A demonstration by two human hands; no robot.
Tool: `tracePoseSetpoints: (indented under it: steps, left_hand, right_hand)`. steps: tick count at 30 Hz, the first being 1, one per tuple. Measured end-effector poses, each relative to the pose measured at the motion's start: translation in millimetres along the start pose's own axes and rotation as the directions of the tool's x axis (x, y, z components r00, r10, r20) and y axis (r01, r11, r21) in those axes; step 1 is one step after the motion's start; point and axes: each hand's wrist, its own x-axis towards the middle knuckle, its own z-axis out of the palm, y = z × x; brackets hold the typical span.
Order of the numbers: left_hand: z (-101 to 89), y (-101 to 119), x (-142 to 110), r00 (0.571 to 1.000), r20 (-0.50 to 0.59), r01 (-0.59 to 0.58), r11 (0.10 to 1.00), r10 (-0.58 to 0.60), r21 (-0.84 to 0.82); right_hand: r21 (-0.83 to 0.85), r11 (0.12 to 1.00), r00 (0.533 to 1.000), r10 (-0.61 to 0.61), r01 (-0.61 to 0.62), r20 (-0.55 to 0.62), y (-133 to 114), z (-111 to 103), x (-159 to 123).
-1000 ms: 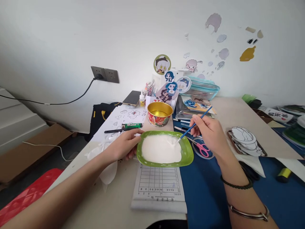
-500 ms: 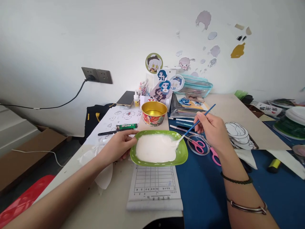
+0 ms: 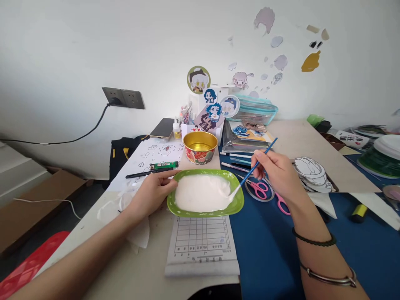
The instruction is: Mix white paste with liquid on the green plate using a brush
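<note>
My left hand [image 3: 154,189] grips the left rim of a green dish [image 3: 204,214], thumb on the edge and fingers partly hidden beneath. White, creamy paste [image 3: 200,193] covers most of the dish's inside. Between the thumb and fingers of my right hand [image 3: 275,173] is a thin blue-handled paintbrush [image 3: 256,163], slanting down to the left. Its white-coated tip rests in the paste near the right side. Under the dish lies a printed form pad [image 3: 203,246]. Just behind the dish stands an open tin [image 3: 200,148] with a gold inside and floral outside.
Pink-handled scissors [image 3: 259,189] and several pens lie right of the tin. A green lighter [image 3: 164,165] and black pen [image 3: 148,173] rest on drawn paper at left. Crumpled tissue [image 3: 137,233] is beside my left forearm. White cutouts [image 3: 312,175] and a green-and-white tub [image 3: 384,156] sit at right.
The brush tip has shifted slightly within the paste at the right of the dish, leaving swirled marks. My right hand has dipped a little; my left hand still holds the rim.
</note>
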Motion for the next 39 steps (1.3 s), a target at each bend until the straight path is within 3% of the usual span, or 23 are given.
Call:
tracePoseSetpoints:
  steps: [2, 5, 9, 13, 16, 18, 21, 24, 26, 29, 31, 33, 36, 39]
  left_hand:
    - [0.1, 1.5, -0.7, 1.0, 0.001, 0.012, 1.0, -0.012, 0.007]
    - [-0.4, 4.8, -2.1, 0.999, -0.002, 0.033, 0.999, -0.033, 0.007]
    - [-1.3, 7.8, -3.1, 0.999, 0.0, 0.047, 0.999, -0.047, 0.001]
    - [-1.2, 6.5, -2.7, 0.999, 0.003, 0.047, 0.999, -0.047, -0.019]
    - [-1.1, 5.8, -2.9, 0.999, 0.003, 0.05, 0.998, -0.05, -0.04]
    - [-1.3, 6.1, -3.1, 0.998, 0.009, 0.057, 0.998, -0.057, -0.039]
    - [-1.8, 6.6, -3.0, 0.998, 0.002, 0.062, 0.998, -0.062, -0.025]
    - [-2.3, 7.1, -2.6, 0.998, 0.0, 0.065, 0.998, -0.065, -0.014]
    - [-2.5, 7.5, -2.6, 0.998, 0.007, 0.064, 0.998, -0.064, -0.015]
    - [-2.6, 8.2, -2.9, 0.998, 0.015, 0.054, 0.998, -0.054, -0.021]
    - [-2.5, 8.5, -3.2, 0.999, 0.016, 0.052, 0.998, -0.052, -0.025]
    - [-2.3, 8.6, -3.4, 0.998, 0.019, 0.061, 0.998, -0.06, -0.033]
    - [-1.7, 8.7, -3.4, 0.997, 0.024, 0.081, 0.995, -0.079, -0.054]
    - [-1.4, 8.8, -3.4, 0.996, 0.024, 0.092, 0.993, -0.09, -0.073]
  right_hand:
    - [0.02, 1.0, 1.0, -0.02, 0.02, -0.01, 0.5, -0.2, -0.4]
    - [0.053, 0.998, 0.994, -0.03, 0.024, 0.103, 0.0, 1.3, -0.3]
    - [0.051, 0.999, 0.999, -0.019, 0.018, 0.028, -1.5, 4.1, -1.0]
    - [0.069, 0.997, 0.992, -0.025, 0.016, 0.126, -0.6, 2.6, -1.0]
    - [0.024, 1.0, 1.0, 0.014, -0.014, -0.01, 2.1, 0.8, 0.6]
    - [0.037, 0.999, 0.999, -0.025, 0.027, -0.047, 2.0, 3.0, 0.8]
    - [0.109, 0.991, 0.987, -0.09, 0.076, 0.131, -2.2, 9.1, -1.3]
    - [0.138, 0.99, 0.97, -0.05, 0.017, 0.237, -4.5, 8.6, -2.7]
    - [0.124, 0.992, 0.981, 0.01, -0.035, 0.195, -1.7, 2.6, -1.3]
    - [0.055, 0.996, 0.998, 0.066, -0.067, 0.017, 6.7, -7.5, 3.3]
    - [0.02, 0.998, 0.994, 0.057, -0.056, -0.088, 11.4, -8.9, 6.2]
    - [0.037, 0.999, 0.994, 0.017, -0.014, -0.106, 13.0, -3.9, 7.8]
    - [0.123, 0.991, 0.999, -0.045, 0.045, 0.005, 10.0, 10.6, 7.4]
    - [0.188, 0.982, 0.984, -0.051, 0.018, 0.17, 5.0, 19.0, 4.9]
